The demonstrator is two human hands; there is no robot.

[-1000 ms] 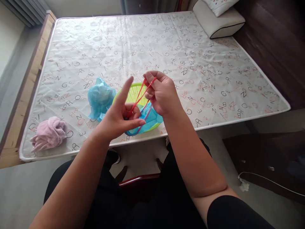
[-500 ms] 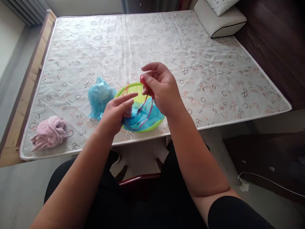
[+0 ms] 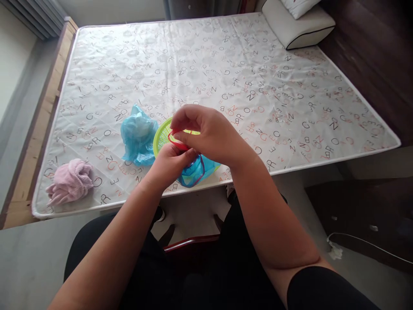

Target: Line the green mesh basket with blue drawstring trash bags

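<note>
A thin red cord (image 3: 174, 139) forms a loop between my two hands. My right hand (image 3: 206, 131) pinches it between thumb and fingers from above. Just below, my left hand (image 3: 174, 162) is closed on the cord, its thumb pressed near the right hand's fingertips. Under both hands stands a lime green mesh basket (image 3: 158, 138), whose right part they largely hide. Crumpled blue plastic (image 3: 190, 175) lies in the basket, and a strand of the cord, darker there, hangs over it.
Left of the basket sits a blue plastic bag (image 3: 138, 135) with something pale inside. A bunched pink cloth (image 3: 71, 181) is at the mattress's front left. The letter-patterned mattress (image 3: 206, 64) has a white pillow (image 3: 298, 23) at its far right corner.
My right hand has come down and left with the red cord to meet my left hand. The left fingers, stretched out before, are now closed on the cord.
</note>
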